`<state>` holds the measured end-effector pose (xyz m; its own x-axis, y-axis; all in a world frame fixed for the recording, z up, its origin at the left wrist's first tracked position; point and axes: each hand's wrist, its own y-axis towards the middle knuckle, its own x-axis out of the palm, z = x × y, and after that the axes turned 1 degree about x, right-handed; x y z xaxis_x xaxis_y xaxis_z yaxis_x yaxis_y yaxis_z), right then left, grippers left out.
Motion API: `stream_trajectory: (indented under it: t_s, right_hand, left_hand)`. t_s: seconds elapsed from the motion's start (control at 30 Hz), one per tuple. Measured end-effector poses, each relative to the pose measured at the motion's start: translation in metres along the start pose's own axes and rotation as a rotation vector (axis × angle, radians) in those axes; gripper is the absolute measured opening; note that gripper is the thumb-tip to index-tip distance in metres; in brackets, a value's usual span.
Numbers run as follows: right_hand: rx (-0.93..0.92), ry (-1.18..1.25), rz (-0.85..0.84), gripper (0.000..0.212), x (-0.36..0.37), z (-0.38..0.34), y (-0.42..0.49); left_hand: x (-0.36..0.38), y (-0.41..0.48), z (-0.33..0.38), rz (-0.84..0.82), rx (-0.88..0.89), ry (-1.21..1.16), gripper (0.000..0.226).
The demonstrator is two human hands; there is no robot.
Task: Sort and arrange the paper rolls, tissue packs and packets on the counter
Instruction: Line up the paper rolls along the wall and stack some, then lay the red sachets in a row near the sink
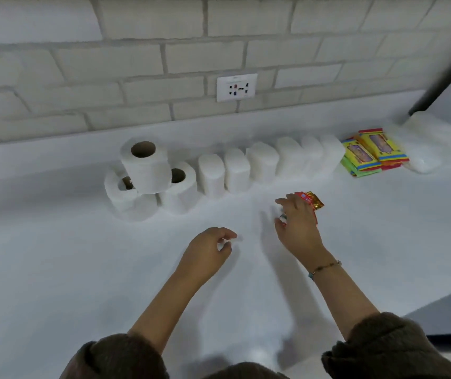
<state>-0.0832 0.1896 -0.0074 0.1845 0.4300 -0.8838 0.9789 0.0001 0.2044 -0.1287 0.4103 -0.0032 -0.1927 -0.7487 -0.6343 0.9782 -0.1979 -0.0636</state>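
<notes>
Hovering left hand [208, 250] nearest me, fingers loosely curled, holding nothing | right hand [298, 224] ahead grips red packet [311, 201], which sticks out beyond its fingers | I'd keep it flat and set it on packets [372, 152] far right of fingertips, clear of tissue packs [263, 162] | rolls [147, 173] far left

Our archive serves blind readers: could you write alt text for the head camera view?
A person's right hand holds a red and yellow packet over a white counter, the left hand loosely curled beside it. Further back are three stacked paper rolls, a row of white tissue packs and colourful packets.
</notes>
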Motion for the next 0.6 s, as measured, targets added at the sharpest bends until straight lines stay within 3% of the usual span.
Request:
stream_trajectory:
  t_s: [0.23,0.43,0.6]
  right_hand:
    - [0.089,-0.126,-0.090,0.016,-0.012,0.068,-0.031]
    - [0.001,-0.104,-0.177,0.036,-0.004,0.084,-0.060]
    - [-0.132,-0.073,-0.138,0.042,0.006,0.082,-0.072]
  left_hand:
    - [0.072,0.042,0.051,-0.181,0.199,0.203,0.042]
    - [0.124,0.071,0.063,-0.349,0.242,0.577,0.063]
    - [0.128,0.053,0.045,-0.240,0.218,0.651,0.055]
